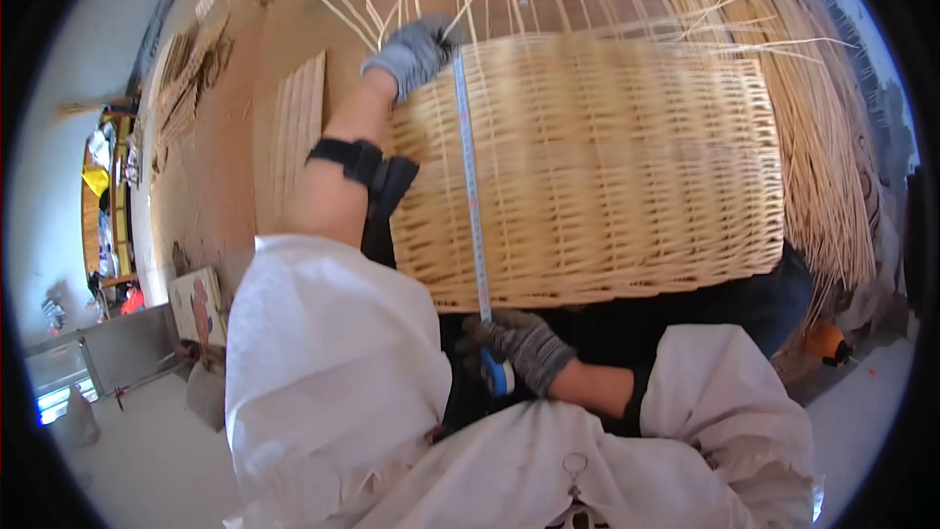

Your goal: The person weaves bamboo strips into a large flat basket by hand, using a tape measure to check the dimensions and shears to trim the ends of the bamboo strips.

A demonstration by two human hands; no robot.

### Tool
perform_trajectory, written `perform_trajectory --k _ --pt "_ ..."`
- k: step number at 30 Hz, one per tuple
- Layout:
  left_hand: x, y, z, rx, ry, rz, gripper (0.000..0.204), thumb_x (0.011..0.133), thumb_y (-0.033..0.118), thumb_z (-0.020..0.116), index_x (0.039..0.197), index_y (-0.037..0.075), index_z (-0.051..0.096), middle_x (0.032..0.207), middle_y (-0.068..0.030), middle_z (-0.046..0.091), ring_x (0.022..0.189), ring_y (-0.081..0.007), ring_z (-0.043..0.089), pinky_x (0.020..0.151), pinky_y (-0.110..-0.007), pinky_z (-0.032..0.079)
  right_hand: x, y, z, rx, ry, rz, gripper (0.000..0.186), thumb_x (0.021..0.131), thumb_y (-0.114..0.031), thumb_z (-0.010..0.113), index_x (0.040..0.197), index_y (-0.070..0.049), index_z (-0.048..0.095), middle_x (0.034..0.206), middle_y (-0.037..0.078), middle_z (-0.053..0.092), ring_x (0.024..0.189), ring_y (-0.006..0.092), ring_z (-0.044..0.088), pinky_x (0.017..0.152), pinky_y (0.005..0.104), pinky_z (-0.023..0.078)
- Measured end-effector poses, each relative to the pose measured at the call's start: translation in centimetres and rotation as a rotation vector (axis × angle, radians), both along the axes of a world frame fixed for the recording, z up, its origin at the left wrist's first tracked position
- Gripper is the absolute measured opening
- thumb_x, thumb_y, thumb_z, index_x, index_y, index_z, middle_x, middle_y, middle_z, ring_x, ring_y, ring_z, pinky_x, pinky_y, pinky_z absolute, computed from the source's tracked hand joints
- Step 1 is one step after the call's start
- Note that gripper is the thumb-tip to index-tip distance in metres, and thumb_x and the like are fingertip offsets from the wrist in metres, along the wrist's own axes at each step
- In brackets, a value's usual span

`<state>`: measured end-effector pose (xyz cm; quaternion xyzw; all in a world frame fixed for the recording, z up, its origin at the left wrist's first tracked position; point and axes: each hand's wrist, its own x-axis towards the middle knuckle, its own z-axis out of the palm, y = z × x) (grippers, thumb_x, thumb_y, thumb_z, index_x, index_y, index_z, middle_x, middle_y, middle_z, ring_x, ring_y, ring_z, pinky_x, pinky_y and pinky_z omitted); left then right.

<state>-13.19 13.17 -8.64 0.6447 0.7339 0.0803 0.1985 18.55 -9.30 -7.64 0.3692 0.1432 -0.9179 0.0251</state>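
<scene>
A flat woven wicker panel (627, 176) lies in front of me, its near edge over my lap, with long loose rods fanning out past the far edge. Across its left part runs the blade of a tape measure (472, 186), from far edge to near edge. At the far left corner my left hand (411, 57), in a grey glove, is closed on the blade's far end, next to the loose rods. My right hand (529, 348), in a darker grey glove, is wrapped round the tape measure's blue and white case (498, 374) just below the near edge.
Long wicker rods (827, 176) lie in a thick bundle along the right. To the left are a ribbed pale panel (300, 122) and a shelf with mixed items (110, 201). An orange and black object (827, 343) sits at lower right.
</scene>
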Motion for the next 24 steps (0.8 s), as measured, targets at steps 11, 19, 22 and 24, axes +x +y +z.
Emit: perform_trajectory --k 11,19,22,24 --pt "1.8 -0.8 1.6 0.046 -0.001 0.042 0.028 0.074 -0.009 0.052 0.093 0.009 0.060 0.088 -0.0062 0.064 0.082 -0.0167 0.058 0.077 -0.027 0.046 0.0 -0.4 0.6 0.107 -0.099 -0.005 0.019 0.082 -0.014 0.060 0.097 -0.002 0.060 0.082 0.009 0.065 0.067 0.0168 0.062 0.055 0.0283 0.049" --pt "0.8 -0.4 0.9 -0.023 -0.061 0.004 0.023 0.078 0.002 0.054 0.100 0.009 0.058 0.102 -0.0112 0.062 0.096 -0.0286 0.057 0.084 -0.033 0.044 0.3 -0.3 0.2 0.038 -0.070 -0.026 0.023 0.084 -0.012 0.058 0.104 0.000 0.057 0.087 0.011 0.066 0.068 0.0182 0.062 0.057 0.0284 0.049" --pt "0.3 -0.1 0.4 -0.045 -0.105 0.020 0.023 0.078 0.000 0.053 0.098 0.009 0.059 0.101 -0.0109 0.062 0.096 -0.0275 0.057 0.084 -0.033 0.044 0.3 -0.3 0.0 -0.032 -0.044 -0.039 0.025 0.085 -0.013 0.058 0.106 0.000 0.057 0.088 0.012 0.066 0.069 0.0194 0.062 0.058 0.0290 0.049" --pt "0.0 0.0 0.1 -0.024 -0.138 0.016 0.023 0.078 -0.001 0.053 0.097 0.009 0.060 0.100 -0.0108 0.063 0.095 -0.0271 0.058 0.084 -0.033 0.044 0.3 -0.3 -0.1 -0.023 -0.016 -0.042 0.026 0.085 -0.014 0.059 0.107 0.000 0.057 0.087 0.012 0.066 0.069 0.0197 0.063 0.058 0.0289 0.049"
